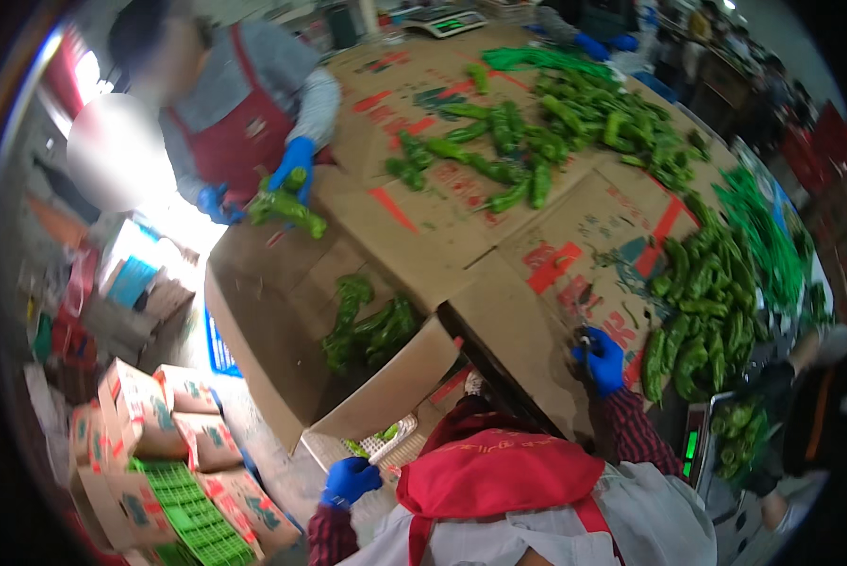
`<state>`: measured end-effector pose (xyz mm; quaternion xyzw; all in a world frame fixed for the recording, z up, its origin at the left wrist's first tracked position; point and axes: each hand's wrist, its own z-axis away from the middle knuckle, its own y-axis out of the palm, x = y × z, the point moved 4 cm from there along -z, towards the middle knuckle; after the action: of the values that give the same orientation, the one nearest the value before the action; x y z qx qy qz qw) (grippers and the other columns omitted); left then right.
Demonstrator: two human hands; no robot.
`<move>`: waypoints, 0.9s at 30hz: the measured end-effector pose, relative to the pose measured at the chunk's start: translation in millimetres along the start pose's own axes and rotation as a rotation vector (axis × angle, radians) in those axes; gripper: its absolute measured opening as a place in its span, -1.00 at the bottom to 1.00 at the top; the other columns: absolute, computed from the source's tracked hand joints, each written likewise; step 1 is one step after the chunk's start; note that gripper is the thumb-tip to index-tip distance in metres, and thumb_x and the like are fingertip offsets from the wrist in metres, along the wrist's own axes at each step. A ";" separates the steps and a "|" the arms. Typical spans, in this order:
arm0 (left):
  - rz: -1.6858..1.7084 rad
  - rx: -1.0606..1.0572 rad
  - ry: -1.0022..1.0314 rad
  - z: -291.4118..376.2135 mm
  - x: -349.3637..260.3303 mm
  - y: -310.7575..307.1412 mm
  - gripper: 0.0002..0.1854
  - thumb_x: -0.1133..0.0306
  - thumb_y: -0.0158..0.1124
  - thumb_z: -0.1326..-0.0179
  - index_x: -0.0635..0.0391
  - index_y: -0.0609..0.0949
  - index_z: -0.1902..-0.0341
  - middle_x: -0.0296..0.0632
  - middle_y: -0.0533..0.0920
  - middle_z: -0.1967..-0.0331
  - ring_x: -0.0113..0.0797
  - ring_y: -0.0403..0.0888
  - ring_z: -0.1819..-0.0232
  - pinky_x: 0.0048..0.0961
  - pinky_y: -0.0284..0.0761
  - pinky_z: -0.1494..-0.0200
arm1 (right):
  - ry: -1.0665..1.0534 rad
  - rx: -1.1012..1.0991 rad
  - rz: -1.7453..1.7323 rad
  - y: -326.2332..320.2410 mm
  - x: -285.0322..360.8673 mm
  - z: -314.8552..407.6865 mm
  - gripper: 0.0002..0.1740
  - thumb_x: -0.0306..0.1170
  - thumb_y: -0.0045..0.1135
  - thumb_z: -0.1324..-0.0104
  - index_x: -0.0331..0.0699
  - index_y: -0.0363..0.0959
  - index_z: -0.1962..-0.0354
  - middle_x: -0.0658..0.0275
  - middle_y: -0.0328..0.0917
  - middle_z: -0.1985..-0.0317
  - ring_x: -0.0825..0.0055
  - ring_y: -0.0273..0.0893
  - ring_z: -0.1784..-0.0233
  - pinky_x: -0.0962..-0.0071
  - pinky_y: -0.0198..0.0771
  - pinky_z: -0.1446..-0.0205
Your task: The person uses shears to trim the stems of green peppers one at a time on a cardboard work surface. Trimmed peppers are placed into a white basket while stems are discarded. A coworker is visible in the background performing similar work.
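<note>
My right hand [600, 359], in a blue glove, is shut on a small dark-handled tool [584, 341], its kind unclear, over the cardboard-covered table [522, 318]. A heap of long green peppers [706, 297] lies just right of it. Gloved in blue too, my left hand [352, 481] is low beside a white plastic basket [388, 446] with a few green pieces; whether it grips anything is hidden. Ahead of it stands an open cardboard box [274, 318] with some peppers [366, 322] inside. More peppers [522, 141] are spread across the far part of the table.
Across the box, a co-worker in a red apron holds peppers [285, 205]. Green ties [763, 240] lie at the table's right edge. At lower right, another person is beside a scale [693, 439] bearing packed peppers. Cartons and a green crate [190, 509] stand at lower left.
</note>
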<state>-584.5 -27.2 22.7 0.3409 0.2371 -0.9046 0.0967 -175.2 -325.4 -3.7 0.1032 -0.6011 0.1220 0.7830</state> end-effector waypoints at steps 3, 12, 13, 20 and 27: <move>0.063 0.185 0.311 44.8 -122.3 -37.0 -0.91 0.54 0.22 -0.12 0.28 0.67 0.43 -0.18 0.67 0.50 -0.45 0.64 0.45 -0.51 0.53 0.36 | -0.083 0.043 -0.064 -12.0 -18.1 -4.9 -0.57 -0.51 0.22 -0.14 -0.32 0.46 -0.01 0.29 0.55 0.32 0.57 0.48 0.38 0.56 0.40 0.37; -0.483 0.073 0.972 -125.8 -404.1 53.9 -0.75 0.34 0.29 -0.11 0.11 0.64 0.12 -0.07 0.64 0.28 -0.14 0.64 0.22 -0.37 0.52 0.16 | -0.080 0.003 0.096 -20.3 -8.2 -2.1 -0.50 -0.42 0.33 -0.11 -0.28 0.46 -0.04 0.35 0.58 0.35 0.71 0.45 0.35 0.57 0.43 0.26; -0.492 0.066 1.047 -165.0 -420.0 77.3 -0.72 0.35 0.28 -0.09 0.08 0.63 0.09 -0.06 0.64 0.25 -0.12 0.63 0.19 -0.33 0.52 0.13 | -0.109 -0.011 0.084 -23.2 -12.6 -3.6 -0.49 -0.41 0.33 -0.11 -0.27 0.46 -0.04 0.35 0.59 0.35 0.71 0.46 0.34 0.56 0.44 0.26; -0.772 -0.093 1.047 -349.5 -552.1 172.4 -0.53 0.51 0.20 -0.05 -0.05 0.57 -0.11 -0.02 0.61 0.05 -0.04 0.57 0.05 -0.24 0.48 -0.02 | -0.088 0.015 0.144 -30.6 -17.9 -3.0 -0.40 -0.39 0.37 -0.07 -0.25 0.42 -0.10 0.32 0.63 0.24 0.71 0.53 0.26 0.57 0.47 0.16; -1.004 0.017 1.004 -474.0 -577.4 211.1 -0.60 0.40 0.26 0.01 -0.01 0.55 0.01 0.00 0.61 0.08 0.04 0.56 0.05 -0.21 0.48 0.00 | -0.048 0.015 0.100 -27.7 16.0 0.6 -0.40 -0.44 0.34 -0.07 -0.23 0.42 -0.11 0.34 0.62 0.33 0.73 0.52 0.29 0.58 0.48 0.17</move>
<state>189.5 31.6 18.1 0.5667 0.3746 -0.5754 -0.4554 -163.1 -350.9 11.5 0.0817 -0.6232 0.1632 0.7605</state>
